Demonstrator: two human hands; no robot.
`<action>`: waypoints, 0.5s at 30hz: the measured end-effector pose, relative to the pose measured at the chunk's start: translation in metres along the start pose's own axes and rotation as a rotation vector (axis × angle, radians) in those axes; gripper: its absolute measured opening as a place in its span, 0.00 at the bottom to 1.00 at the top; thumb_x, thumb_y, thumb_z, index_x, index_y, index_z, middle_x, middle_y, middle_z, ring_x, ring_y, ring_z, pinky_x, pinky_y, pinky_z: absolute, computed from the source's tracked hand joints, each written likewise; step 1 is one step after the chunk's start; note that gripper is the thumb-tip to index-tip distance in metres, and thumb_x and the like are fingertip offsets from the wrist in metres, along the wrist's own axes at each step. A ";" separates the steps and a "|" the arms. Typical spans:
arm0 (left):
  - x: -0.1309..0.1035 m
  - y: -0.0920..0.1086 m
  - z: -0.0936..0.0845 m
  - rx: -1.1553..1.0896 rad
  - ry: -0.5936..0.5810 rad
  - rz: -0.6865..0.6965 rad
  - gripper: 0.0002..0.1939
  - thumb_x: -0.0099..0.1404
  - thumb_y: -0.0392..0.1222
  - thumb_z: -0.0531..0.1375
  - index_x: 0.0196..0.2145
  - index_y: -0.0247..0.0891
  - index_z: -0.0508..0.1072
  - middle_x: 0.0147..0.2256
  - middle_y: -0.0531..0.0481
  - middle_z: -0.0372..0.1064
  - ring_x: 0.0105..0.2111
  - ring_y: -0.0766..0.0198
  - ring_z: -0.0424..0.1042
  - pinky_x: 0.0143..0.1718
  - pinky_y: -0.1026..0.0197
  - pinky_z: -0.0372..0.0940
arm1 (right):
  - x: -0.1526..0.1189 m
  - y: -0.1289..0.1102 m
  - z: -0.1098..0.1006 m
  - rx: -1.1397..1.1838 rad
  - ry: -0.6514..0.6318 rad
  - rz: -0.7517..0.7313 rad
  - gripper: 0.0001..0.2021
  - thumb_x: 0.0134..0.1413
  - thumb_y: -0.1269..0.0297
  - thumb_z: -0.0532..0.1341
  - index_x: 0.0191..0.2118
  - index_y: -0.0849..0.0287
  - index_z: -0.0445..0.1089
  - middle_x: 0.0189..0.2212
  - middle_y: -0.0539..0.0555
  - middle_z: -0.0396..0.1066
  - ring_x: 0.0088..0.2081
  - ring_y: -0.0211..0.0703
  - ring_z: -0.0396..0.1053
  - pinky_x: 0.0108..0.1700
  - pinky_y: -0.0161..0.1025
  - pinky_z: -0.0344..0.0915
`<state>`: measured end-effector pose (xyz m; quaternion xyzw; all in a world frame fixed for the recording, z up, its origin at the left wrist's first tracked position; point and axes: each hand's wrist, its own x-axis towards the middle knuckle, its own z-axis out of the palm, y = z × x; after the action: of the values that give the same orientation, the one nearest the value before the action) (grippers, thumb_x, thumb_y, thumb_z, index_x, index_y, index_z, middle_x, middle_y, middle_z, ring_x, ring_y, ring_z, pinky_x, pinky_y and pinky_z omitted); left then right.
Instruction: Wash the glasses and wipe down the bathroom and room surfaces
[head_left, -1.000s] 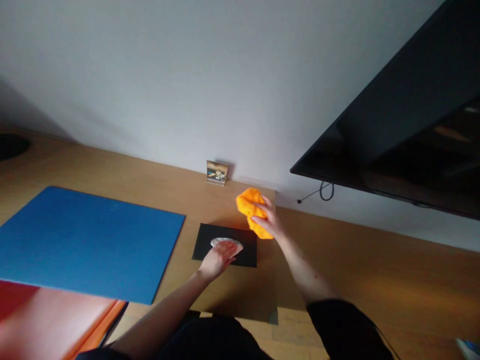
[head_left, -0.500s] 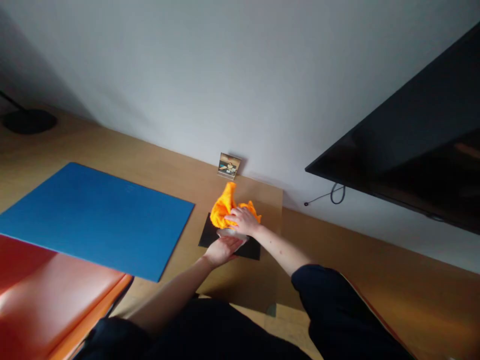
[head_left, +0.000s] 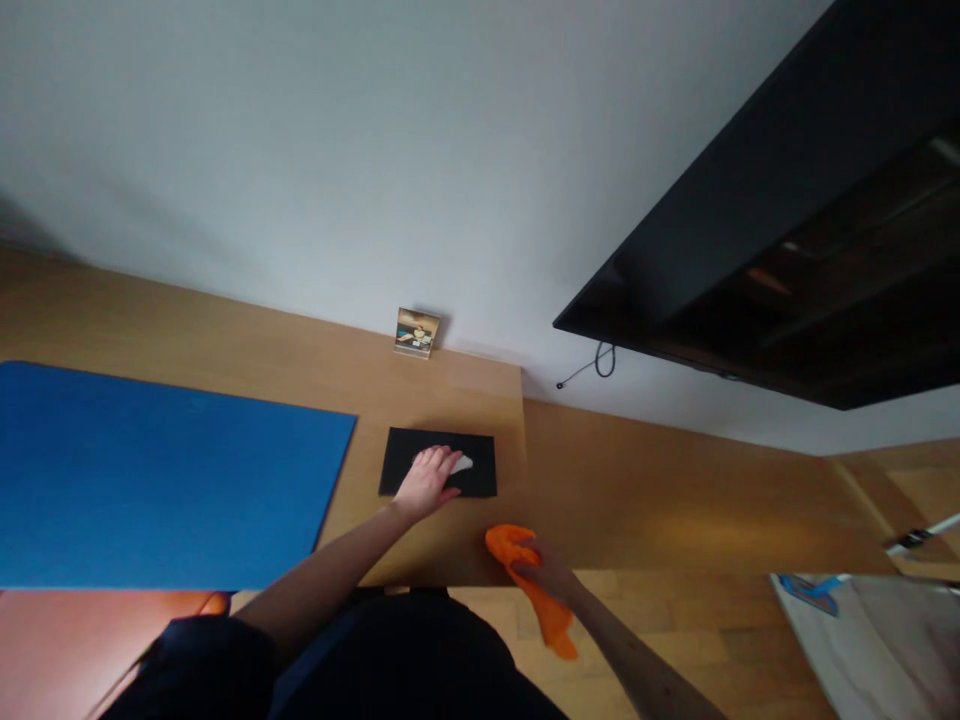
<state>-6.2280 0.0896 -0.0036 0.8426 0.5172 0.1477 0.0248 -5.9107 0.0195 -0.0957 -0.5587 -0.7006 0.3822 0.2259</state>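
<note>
My left hand (head_left: 426, 482) rests on a small pale round object (head_left: 460, 464) that lies on a black mat (head_left: 480, 455) on the wooden tabletop (head_left: 262, 350); most of the object is hidden under my fingers. My right hand (head_left: 544, 570) grips an orange cloth (head_left: 525, 570) at the near edge of the tabletop, and the cloth's tail hangs down over the edge. The cloth is well apart from the black mat.
A large blue mat (head_left: 165, 470) covers the tabletop's left part. A small picture card (head_left: 417, 332) leans on the white wall. A black screen (head_left: 772, 250) juts out at upper right with a cable (head_left: 592, 365) below it. Wooden floor (head_left: 675, 480) lies to the right.
My right hand pulled the orange cloth away from the black mat, back to the table's near edge. My left hand stayed on the pale object, now pressed flatter over it.
</note>
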 end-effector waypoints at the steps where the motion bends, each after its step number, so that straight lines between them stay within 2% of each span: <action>1: 0.007 -0.002 -0.008 0.018 -0.022 0.017 0.32 0.64 0.43 0.69 0.62 0.34 0.68 0.57 0.33 0.68 0.59 0.43 0.66 0.60 0.41 0.63 | -0.008 0.000 0.006 0.180 0.022 0.062 0.20 0.47 0.47 0.68 0.42 0.55 0.80 0.44 0.60 0.79 0.46 0.58 0.76 0.50 0.54 0.72; 3: 0.026 -0.010 -0.023 0.044 -0.100 0.066 0.20 0.64 0.43 0.69 0.53 0.36 0.77 0.53 0.37 0.71 0.56 0.45 0.67 0.58 0.43 0.63 | -0.014 -0.014 0.014 0.459 0.044 0.080 0.24 0.44 0.44 0.69 0.42 0.55 0.79 0.52 0.61 0.76 0.52 0.60 0.73 0.56 0.56 0.69; 4: 0.038 -0.016 -0.029 0.049 -0.139 0.080 0.15 0.64 0.45 0.69 0.46 0.37 0.80 0.52 0.38 0.71 0.56 0.45 0.67 0.58 0.44 0.63 | -0.013 -0.029 0.018 0.532 0.066 0.049 0.25 0.44 0.44 0.69 0.44 0.55 0.78 0.55 0.61 0.74 0.55 0.60 0.72 0.59 0.57 0.68; 6: 0.062 -0.027 -0.036 0.020 -0.204 0.080 0.11 0.62 0.48 0.71 0.38 0.38 0.81 0.54 0.40 0.71 0.56 0.45 0.67 0.59 0.45 0.62 | -0.004 -0.071 0.030 0.542 0.073 -0.060 0.27 0.48 0.48 0.68 0.54 0.53 0.74 0.61 0.60 0.70 0.57 0.58 0.70 0.61 0.56 0.66; 8: 0.079 -0.038 -0.037 -0.052 -0.270 0.059 0.12 0.60 0.48 0.72 0.36 0.38 0.81 0.55 0.41 0.71 0.56 0.48 0.68 0.59 0.50 0.63 | 0.012 -0.124 0.050 0.382 0.041 -0.220 0.30 0.55 0.56 0.65 0.64 0.49 0.67 0.62 0.57 0.68 0.55 0.54 0.69 0.59 0.54 0.67; 11: 0.088 -0.048 -0.033 -0.112 -0.340 0.020 0.12 0.62 0.50 0.70 0.37 0.38 0.81 0.55 0.44 0.72 0.53 0.54 0.72 0.54 0.57 0.66 | 0.039 -0.202 0.088 -0.034 0.039 -0.449 0.25 0.62 0.65 0.60 0.64 0.44 0.67 0.62 0.53 0.68 0.52 0.54 0.66 0.54 0.50 0.69; 13: 0.087 -0.050 -0.031 -0.103 -0.350 0.003 0.13 0.64 0.51 0.67 0.37 0.39 0.80 0.57 0.46 0.72 0.52 0.54 0.73 0.53 0.58 0.67 | 0.056 -0.236 0.107 -0.223 0.038 -0.466 0.23 0.63 0.67 0.59 0.62 0.45 0.69 0.58 0.54 0.70 0.49 0.54 0.65 0.46 0.46 0.70; 15: 0.085 -0.051 -0.031 -0.097 -0.356 -0.006 0.13 0.65 0.52 0.66 0.37 0.39 0.80 0.58 0.47 0.72 0.53 0.54 0.73 0.54 0.58 0.66 | 0.070 -0.250 0.115 -0.289 0.043 -0.414 0.20 0.63 0.66 0.60 0.60 0.46 0.70 0.54 0.55 0.71 0.47 0.53 0.65 0.40 0.43 0.69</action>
<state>-6.2443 0.1847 0.0353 0.8517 0.4995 0.0209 0.1572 -6.1676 0.0331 0.0239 -0.4380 -0.8424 0.2115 0.2320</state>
